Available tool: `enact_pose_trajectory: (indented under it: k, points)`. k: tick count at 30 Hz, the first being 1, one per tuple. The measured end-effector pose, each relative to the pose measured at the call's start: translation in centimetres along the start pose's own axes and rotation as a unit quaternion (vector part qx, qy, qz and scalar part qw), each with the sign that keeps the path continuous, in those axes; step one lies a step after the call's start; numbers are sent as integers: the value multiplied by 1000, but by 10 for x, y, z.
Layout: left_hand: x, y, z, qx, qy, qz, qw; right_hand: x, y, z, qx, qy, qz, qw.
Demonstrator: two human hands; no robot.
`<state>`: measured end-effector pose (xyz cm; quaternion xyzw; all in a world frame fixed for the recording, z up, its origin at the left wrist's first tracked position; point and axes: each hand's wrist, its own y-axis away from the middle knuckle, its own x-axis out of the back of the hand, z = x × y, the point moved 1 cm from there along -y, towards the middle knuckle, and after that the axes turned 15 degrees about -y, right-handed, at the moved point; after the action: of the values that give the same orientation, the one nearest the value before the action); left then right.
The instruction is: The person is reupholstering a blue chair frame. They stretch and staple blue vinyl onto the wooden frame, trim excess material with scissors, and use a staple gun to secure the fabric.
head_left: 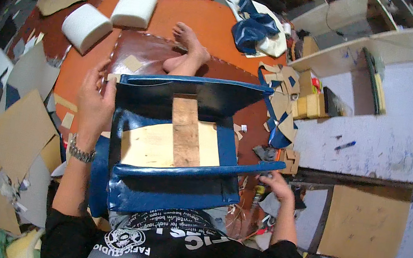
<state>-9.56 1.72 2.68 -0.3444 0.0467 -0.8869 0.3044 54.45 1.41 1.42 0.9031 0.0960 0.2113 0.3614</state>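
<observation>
In the head view, a blue leather seat cover (178,141) lies between the two hands, on the person's lap. The left hand (94,104) grips its far left corner, with the fingers closed over the edge. The right hand (277,185) rests at the near right corner of the cover; if it grasps the edge or only touches it, I cannot tell.

The cover is glossy blue, with its flaps folded up on the far and near sides. Its inside shows pale board and one brown strip (186,131) down the middle.

Beyond the hands, a bare foot (189,46) rests on a brown leather sheet (143,53) that lies on the orange floor (191,14). Two white foam blocks (108,15) lie farther away, beyond the left hand. Cardboard pieces (18,138) lie outside the left hand. To the right of the right hand there is a white wall (391,140).
</observation>
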Motion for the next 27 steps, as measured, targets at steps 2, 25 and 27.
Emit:
enact_pose_trajectory:
  k: [2, 25, 27]
  points:
    - [6, -6, 44, -92, -11, 32, 995, -27, -28, 97, -27, -33, 28, 999]
    - [-114, -15, 125, -369, -142, -90, 914, -148, -104, -181, 621, -90, 186, 756]
    - [-110, -14, 119, -381, -180, -92, 902, -157, -107, -175, 601, -118, 169, 772]
